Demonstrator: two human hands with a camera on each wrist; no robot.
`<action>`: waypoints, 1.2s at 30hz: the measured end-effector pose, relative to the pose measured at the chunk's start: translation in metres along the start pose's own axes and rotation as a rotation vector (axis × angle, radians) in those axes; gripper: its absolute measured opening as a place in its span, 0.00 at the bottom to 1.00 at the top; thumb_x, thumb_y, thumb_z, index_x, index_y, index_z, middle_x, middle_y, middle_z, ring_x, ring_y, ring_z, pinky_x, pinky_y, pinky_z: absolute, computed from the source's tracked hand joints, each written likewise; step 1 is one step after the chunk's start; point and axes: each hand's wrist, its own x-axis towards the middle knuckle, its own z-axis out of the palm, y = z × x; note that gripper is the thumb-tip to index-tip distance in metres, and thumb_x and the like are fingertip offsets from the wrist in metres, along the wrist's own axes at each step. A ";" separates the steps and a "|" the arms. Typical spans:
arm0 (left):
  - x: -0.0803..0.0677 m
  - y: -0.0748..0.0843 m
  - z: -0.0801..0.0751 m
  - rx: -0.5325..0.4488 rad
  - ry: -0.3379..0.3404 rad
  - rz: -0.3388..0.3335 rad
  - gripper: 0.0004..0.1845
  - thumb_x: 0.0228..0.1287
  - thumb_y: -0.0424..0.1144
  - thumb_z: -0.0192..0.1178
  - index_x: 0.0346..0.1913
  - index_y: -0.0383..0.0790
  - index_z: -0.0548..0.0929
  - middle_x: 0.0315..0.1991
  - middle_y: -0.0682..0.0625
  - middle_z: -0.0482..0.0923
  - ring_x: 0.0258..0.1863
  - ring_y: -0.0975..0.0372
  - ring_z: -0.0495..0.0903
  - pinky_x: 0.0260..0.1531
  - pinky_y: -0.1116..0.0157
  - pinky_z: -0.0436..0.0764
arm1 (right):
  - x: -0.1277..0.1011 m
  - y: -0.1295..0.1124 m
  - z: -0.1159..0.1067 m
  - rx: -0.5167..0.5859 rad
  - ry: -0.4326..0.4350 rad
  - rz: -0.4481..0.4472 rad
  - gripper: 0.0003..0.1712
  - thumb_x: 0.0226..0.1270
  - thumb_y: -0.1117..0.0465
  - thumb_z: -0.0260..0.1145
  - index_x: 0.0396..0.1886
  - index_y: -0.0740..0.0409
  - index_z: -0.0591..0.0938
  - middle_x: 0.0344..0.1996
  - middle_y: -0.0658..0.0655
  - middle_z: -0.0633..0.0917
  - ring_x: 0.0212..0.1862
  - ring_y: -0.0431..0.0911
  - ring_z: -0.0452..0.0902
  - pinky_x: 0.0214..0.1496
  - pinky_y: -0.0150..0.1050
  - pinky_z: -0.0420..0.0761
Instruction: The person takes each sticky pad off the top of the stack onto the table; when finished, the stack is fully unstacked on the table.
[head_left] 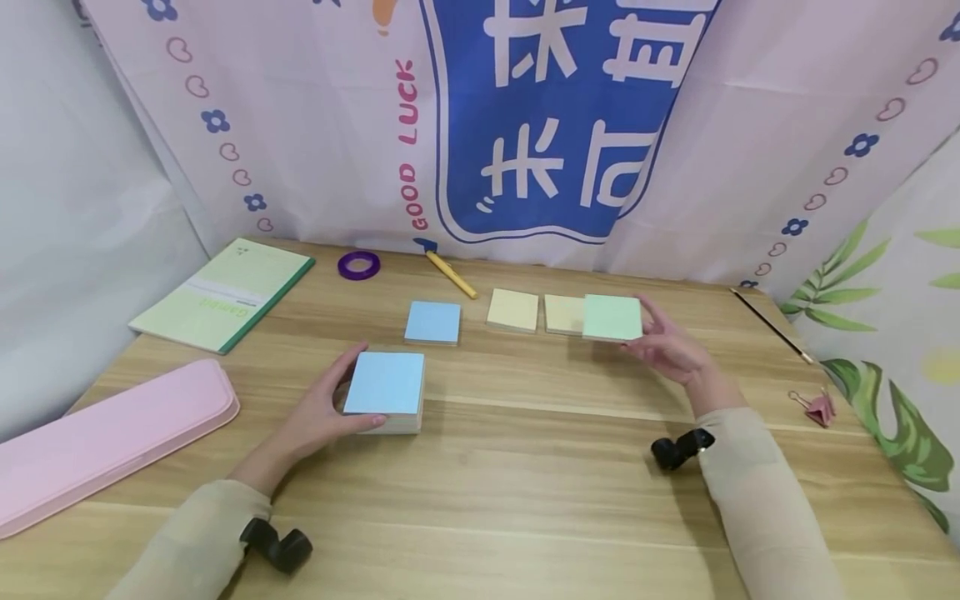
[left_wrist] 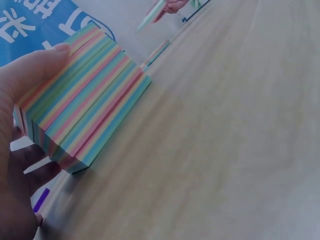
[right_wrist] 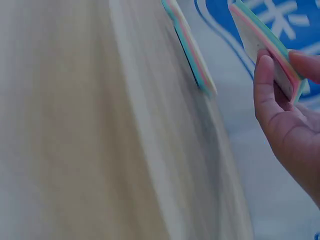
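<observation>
While the left hand [head_left: 318, 417] clasps the thick block of sticky notes [head_left: 385, 390] by its side, thumb on the near edge and fingers round the far edge, the block rests on the bench [head_left: 525, 467] at about 7 o'clock from the bench's middle. The left wrist view shows its edge striped in many colours [left_wrist: 85, 120].

The right hand [head_left: 671, 346] pinches a thin green pad [head_left: 612, 317] at about 2 o'clock, held just above the bench and overlapping the right yellow pad [head_left: 562, 314]; the right wrist view shows thumb and fingers gripping its edge [right_wrist: 280, 65].

One closed pink case [head_left: 105, 437] lies at 9 o'clock; what it holds cannot be seen.

By count: one thick block, one small blue pad [head_left: 433, 322] at 12 o'clock, two yellow pads, the other [head_left: 513, 309] just left of the first, and one green pad. There is also one green notebook [head_left: 225, 292], one purple tape ring [head_left: 358, 264], one yellow pen [head_left: 450, 271], one pink binder clip [head_left: 819, 408] and one thin dark stick [head_left: 772, 325].
</observation>
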 end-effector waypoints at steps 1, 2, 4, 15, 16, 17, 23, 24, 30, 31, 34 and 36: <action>0.000 0.000 0.000 0.000 -0.001 -0.001 0.51 0.41 0.46 0.68 0.67 0.49 0.47 0.62 0.38 0.51 0.58 0.45 0.54 0.54 0.45 0.49 | -0.001 -0.003 -0.008 0.004 0.027 0.015 0.51 0.51 0.86 0.41 0.67 0.41 0.38 0.51 0.59 0.60 0.44 0.48 0.71 0.48 0.38 0.71; 0.000 0.000 0.000 -0.004 -0.003 -0.001 0.51 0.41 0.46 0.68 0.67 0.49 0.47 0.62 0.38 0.51 0.58 0.45 0.54 0.54 0.45 0.49 | -0.001 -0.006 -0.015 0.002 0.049 0.029 0.51 0.52 0.86 0.41 0.67 0.40 0.37 0.52 0.59 0.59 0.44 0.48 0.71 0.48 0.38 0.70; -0.001 0.001 0.000 -0.008 -0.004 0.001 0.51 0.41 0.45 0.68 0.66 0.49 0.47 0.62 0.38 0.52 0.58 0.46 0.54 0.54 0.45 0.49 | 0.000 -0.009 -0.027 -0.009 0.097 0.059 0.51 0.54 0.85 0.42 0.66 0.40 0.35 0.54 0.61 0.55 0.43 0.47 0.72 0.48 0.38 0.70; -0.002 0.002 0.002 -0.027 -0.027 -0.006 0.51 0.42 0.45 0.68 0.67 0.52 0.46 0.62 0.38 0.51 0.58 0.46 0.54 0.53 0.45 0.50 | 0.010 -0.008 -0.055 -0.223 0.190 0.190 0.51 0.55 0.82 0.44 0.64 0.44 0.28 0.63 0.66 0.32 0.39 0.45 0.72 0.44 0.37 0.72; -0.002 0.002 0.002 -0.028 -0.026 -0.007 0.51 0.42 0.45 0.68 0.67 0.52 0.46 0.62 0.38 0.51 0.58 0.45 0.54 0.53 0.44 0.50 | 0.012 -0.008 -0.056 -0.263 0.196 0.195 0.51 0.55 0.82 0.45 0.64 0.44 0.28 0.63 0.67 0.32 0.40 0.45 0.71 0.44 0.37 0.72; -0.002 0.002 0.002 -0.028 -0.024 -0.008 0.51 0.42 0.45 0.68 0.66 0.52 0.46 0.62 0.38 0.51 0.58 0.45 0.54 0.53 0.44 0.50 | 0.013 -0.008 -0.056 -0.298 0.198 0.197 0.51 0.55 0.81 0.46 0.64 0.45 0.28 0.63 0.68 0.32 0.41 0.46 0.70 0.45 0.36 0.71; -0.002 0.001 0.001 -0.014 -0.016 -0.017 0.51 0.42 0.46 0.67 0.67 0.52 0.46 0.62 0.38 0.51 0.59 0.46 0.53 0.53 0.45 0.50 | 0.014 -0.015 -0.052 -0.497 0.212 0.190 0.47 0.59 0.74 0.50 0.64 0.56 0.28 0.61 0.73 0.36 0.59 0.59 0.50 0.55 0.42 0.63; -0.002 0.001 0.001 -0.014 -0.016 -0.019 0.51 0.42 0.46 0.67 0.67 0.52 0.46 0.62 0.38 0.51 0.59 0.46 0.53 0.53 0.45 0.50 | 0.013 -0.017 -0.051 -0.529 0.215 0.187 0.47 0.60 0.73 0.51 0.64 0.58 0.29 0.61 0.74 0.38 0.60 0.60 0.47 0.57 0.44 0.60; -0.002 0.000 0.001 -0.026 -0.016 -0.019 0.50 0.42 0.45 0.67 0.67 0.51 0.46 0.62 0.38 0.52 0.58 0.46 0.53 0.53 0.45 0.49 | -0.001 -0.027 -0.027 -0.748 0.229 0.104 0.48 0.59 0.62 0.58 0.65 0.64 0.35 0.61 0.75 0.46 0.60 0.63 0.47 0.58 0.53 0.52; -0.002 0.000 0.001 -0.027 -0.016 -0.016 0.50 0.42 0.45 0.68 0.67 0.51 0.46 0.62 0.38 0.52 0.58 0.46 0.54 0.53 0.45 0.50 | -0.003 -0.028 -0.019 -0.767 0.233 0.079 0.47 0.58 0.61 0.59 0.65 0.64 0.37 0.61 0.73 0.48 0.60 0.63 0.48 0.58 0.53 0.53; -0.002 0.000 0.001 -0.038 -0.014 -0.008 0.50 0.42 0.44 0.68 0.66 0.51 0.47 0.61 0.38 0.53 0.58 0.47 0.54 0.53 0.45 0.50 | -0.003 -0.025 0.011 -0.743 0.180 -0.022 0.44 0.58 0.63 0.59 0.66 0.63 0.41 0.61 0.71 0.53 0.59 0.62 0.52 0.57 0.52 0.56; -0.003 0.000 0.001 -0.042 -0.009 -0.008 0.50 0.42 0.44 0.68 0.66 0.51 0.47 0.61 0.38 0.54 0.58 0.47 0.55 0.53 0.45 0.50 | 0.001 -0.018 0.036 -0.711 0.105 -0.079 0.42 0.58 0.67 0.58 0.66 0.63 0.43 0.60 0.70 0.56 0.58 0.62 0.54 0.56 0.51 0.59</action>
